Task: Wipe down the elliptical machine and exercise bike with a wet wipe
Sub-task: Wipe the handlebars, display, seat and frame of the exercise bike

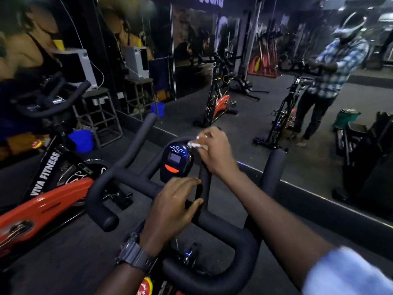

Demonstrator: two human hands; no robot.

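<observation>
I stand over an exercise bike with black padded handlebars and a dark blue console with a small screen and an orange button. My right hand pinches a crumpled white wet wipe against the console's upper right edge. My left hand, with a dark wristwatch on its wrist, rests on the centre of the handlebar just below the console, its fingers curled round the bar. No elliptical machine is clearly in view.
A second orange and black bike marked VIVA FITNESS stands close on the left. A wall mirror ahead reflects me and the bikes. Metal stools and a blue bucket sit at the left wall.
</observation>
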